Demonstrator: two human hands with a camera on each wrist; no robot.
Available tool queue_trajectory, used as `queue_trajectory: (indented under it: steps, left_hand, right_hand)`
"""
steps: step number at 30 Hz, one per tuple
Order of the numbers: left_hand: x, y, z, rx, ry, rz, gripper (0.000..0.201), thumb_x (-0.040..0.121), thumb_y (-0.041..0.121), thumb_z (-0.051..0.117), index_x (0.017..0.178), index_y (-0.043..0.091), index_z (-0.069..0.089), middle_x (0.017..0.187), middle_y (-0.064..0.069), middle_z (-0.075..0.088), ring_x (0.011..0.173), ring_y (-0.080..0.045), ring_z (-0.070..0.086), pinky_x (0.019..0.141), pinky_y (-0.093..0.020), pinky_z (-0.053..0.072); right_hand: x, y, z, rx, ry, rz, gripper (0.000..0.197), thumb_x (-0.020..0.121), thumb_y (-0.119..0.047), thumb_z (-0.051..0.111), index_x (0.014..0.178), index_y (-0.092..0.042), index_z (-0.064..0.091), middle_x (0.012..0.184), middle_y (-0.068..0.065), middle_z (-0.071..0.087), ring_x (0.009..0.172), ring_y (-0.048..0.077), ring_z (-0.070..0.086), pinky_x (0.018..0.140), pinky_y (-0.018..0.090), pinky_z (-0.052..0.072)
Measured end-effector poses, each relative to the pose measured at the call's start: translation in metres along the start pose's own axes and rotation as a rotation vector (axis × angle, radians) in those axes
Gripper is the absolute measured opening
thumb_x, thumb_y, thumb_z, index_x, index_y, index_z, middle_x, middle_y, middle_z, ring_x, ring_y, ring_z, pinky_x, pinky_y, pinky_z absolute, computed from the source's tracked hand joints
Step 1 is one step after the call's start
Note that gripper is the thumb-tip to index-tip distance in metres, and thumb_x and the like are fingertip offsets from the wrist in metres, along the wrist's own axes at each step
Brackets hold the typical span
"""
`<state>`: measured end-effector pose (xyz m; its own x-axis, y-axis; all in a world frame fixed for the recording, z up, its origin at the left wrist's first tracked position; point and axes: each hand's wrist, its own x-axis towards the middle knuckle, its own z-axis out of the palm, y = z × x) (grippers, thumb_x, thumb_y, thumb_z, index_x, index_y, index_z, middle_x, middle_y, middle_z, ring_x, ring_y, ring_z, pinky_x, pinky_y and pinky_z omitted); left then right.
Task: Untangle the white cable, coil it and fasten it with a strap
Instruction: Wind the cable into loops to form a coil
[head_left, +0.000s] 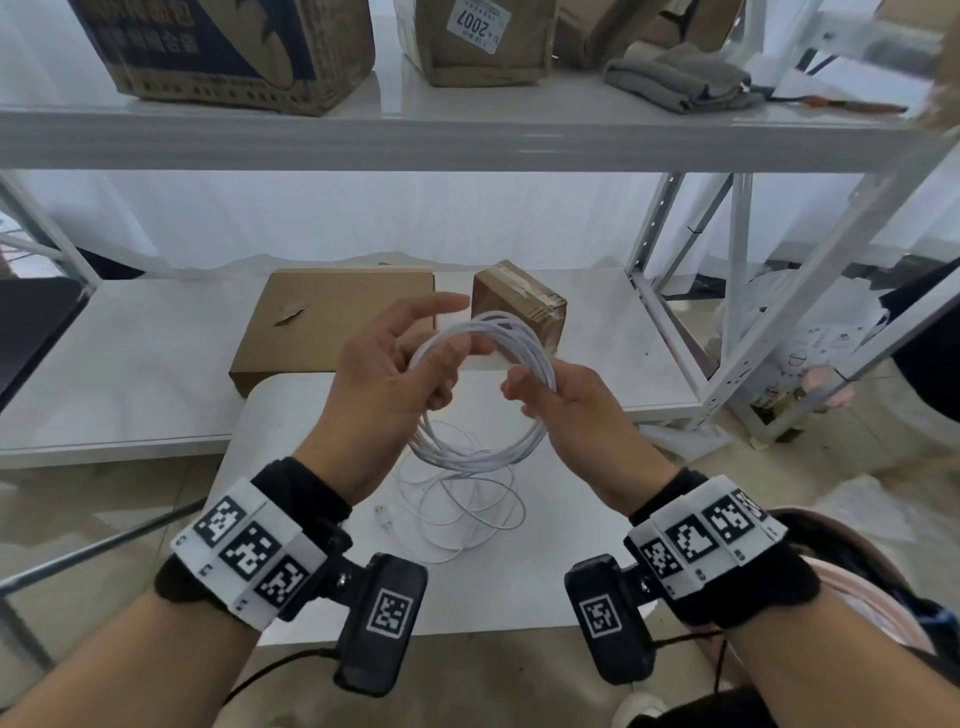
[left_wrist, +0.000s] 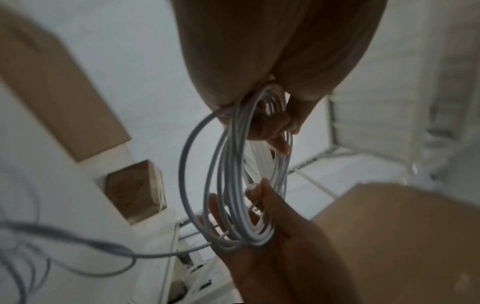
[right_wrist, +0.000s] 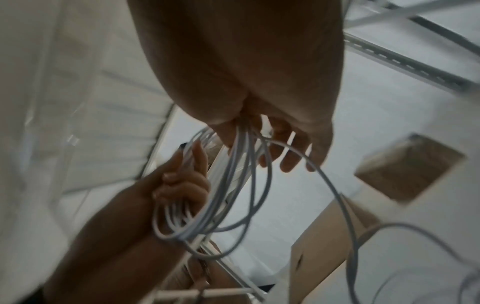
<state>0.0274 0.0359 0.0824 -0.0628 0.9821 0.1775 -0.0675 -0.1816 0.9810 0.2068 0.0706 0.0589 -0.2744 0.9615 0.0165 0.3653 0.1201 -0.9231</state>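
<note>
Gripping the white cable (head_left: 485, 395) coil (part loose): left hand (head_left: 387, 379), right hand (head_left: 576, 410).

Three cameras are converging on the white cable coil (head_left: 483, 387), one from above, two from the wrists.

The head view is looking forward and down on the coil from above and behind, taking in both forearms, with the shelf rack (head_left: 467, 130) lying beyond the coil. The left wrist view is peering along the left hand (left_wrist: 272, 61) at the coil (left_wrist: 246, 185) from very close, and the right wrist view is doing likewise along the right hand (right_wrist: 246, 72) toward the coil (right_wrist: 221, 195). All three are sharing the coil and the small cardboard box (head_left: 519, 301) behind it.
</note>
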Motion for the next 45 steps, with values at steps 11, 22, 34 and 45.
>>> queue_trajectory:
  steps: [11,22,34,45]
  left_hand:
    - [-0.003,-0.023,0.008,-0.577,0.053,-0.498,0.03,0.096,0.029,0.06,0.118,0.008,0.063,0.087,-0.007,0.068,0.078,-0.019,0.071,0.079,-0.038,0.06]
    - [0.007,-0.012,0.007,-0.581,0.104,-0.414,0.039,0.106,0.04,0.041,0.12,0.011,0.063,0.066,0.0,0.046,0.054,-0.009,0.037,0.049,-0.02,0.036]
    - [-0.008,-0.062,0.004,0.84,-0.142,-0.167,0.021,0.09,0.017,0.066,0.095,0.038,0.062,0.113,0.004,0.057,0.103,-0.013,0.055,0.09,-0.03,0.044]
    - [-0.011,-0.037,0.003,0.284,-0.084,-0.337,0.012,0.102,0.015,0.056,0.104,0.004,0.057,0.073,-0.015,0.072,0.057,-0.023,0.068,0.055,-0.028,0.057]
  right_hand:
    - [0.004,-0.014,-0.006,1.045,-0.078,0.281,0.028,0.092,-0.036,0.06,0.077,-0.014,0.049,0.058,-0.005,0.021,0.046,0.007,0.018,0.042,0.017,0.024]
    - [0.008,-0.012,-0.003,1.273,-0.086,0.36,0.035,0.101,-0.036,0.048,0.079,-0.009,0.055,0.052,-0.006,0.026,0.039,0.006,0.023,0.039,0.018,0.028]
    - [0.016,-0.019,-0.014,1.738,-0.027,0.353,0.049,0.106,-0.038,0.039,0.066,-0.012,0.05,0.044,-0.006,0.026,0.044,0.004,0.009,0.03,0.017,0.021]
    - [0.021,-0.008,-0.067,1.737,0.346,0.221,0.047,0.106,-0.034,0.04,0.064,-0.013,0.047,0.044,-0.007,0.023,0.032,0.007,0.022,0.031,0.018,0.022]
